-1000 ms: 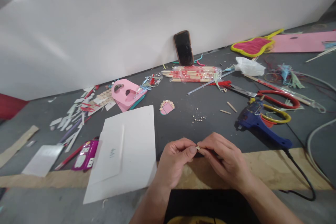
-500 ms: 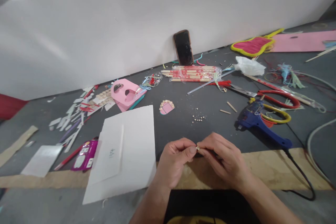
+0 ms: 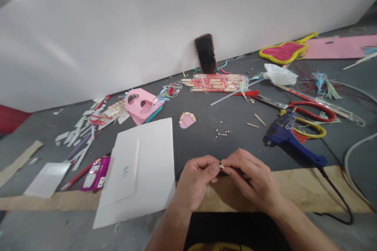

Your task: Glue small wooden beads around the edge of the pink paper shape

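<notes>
Between my fingertips is a tiny pale flower-shaped cluster [image 3: 222, 166], seemingly made of small round wooden slices. My left hand [image 3: 196, 180] pinches it from the left with thumb and forefinger. From the other side, the thumb and forefinger of my right hand [image 3: 251, 174] close on it too. Beyond my hands lies a scatter of small round wooden pieces [image 3: 224, 132]. A pink rounded card [image 3: 187, 120], edged with similar pale clusters, rests on the dark table to the left of them.
A blue glue gun [image 3: 290, 141] and open scissors [image 3: 312, 111] lie at the right. White boards [image 3: 153, 172] and a purple packet [image 3: 96, 174] are at the left. Wrapped wooden sticks [image 3: 218, 82] lie below a propped phone [image 3: 206, 53]. Two short sticks [image 3: 260, 119] lie near the glue gun.
The small cluster appears slightly turned between my fingertips, and my left thumb has shifted a little to the left. Everything else on the table stays put.
</notes>
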Tool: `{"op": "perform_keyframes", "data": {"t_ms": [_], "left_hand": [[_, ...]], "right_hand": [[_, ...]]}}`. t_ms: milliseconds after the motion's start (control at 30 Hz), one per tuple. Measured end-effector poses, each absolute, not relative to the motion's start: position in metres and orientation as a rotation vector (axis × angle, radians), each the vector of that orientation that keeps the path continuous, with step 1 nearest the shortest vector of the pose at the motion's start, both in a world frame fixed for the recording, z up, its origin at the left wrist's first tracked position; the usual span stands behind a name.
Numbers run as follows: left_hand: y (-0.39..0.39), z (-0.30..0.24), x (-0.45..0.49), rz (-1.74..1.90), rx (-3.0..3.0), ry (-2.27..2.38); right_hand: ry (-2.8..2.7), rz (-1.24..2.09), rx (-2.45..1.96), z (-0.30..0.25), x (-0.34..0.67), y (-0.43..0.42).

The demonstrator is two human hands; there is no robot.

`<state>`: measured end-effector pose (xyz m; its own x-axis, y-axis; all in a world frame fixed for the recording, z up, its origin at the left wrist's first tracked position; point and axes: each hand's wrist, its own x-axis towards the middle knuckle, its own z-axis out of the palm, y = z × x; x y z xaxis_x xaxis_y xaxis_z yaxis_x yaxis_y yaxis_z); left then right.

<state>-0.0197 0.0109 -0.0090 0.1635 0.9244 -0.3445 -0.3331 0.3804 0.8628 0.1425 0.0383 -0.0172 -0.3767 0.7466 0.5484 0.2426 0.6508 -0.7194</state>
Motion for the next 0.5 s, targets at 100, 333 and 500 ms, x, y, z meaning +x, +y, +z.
{"op": "perform_keyframes", "data": {"t_ms": [100, 333, 500], "left_hand": [[0.0106, -0.0094, -0.0198, 1.016, 0.716, 1.038], [0.0107, -0.0089, -0.0185, 1.014, 0.729, 1.056], [0.0103, -0.0102, -0.0216, 1.002, 0.736, 1.055]], "right_hand": [[-1.926, 0.662, -0.773, -0.0169, 0.1427, 0.0383], [-1.939, 0.667, -0.787, -0.0177, 0.1426, 0.0375], [-1.937, 0.679, -0.783, -0.0174, 0.1439, 0.0373]]}}
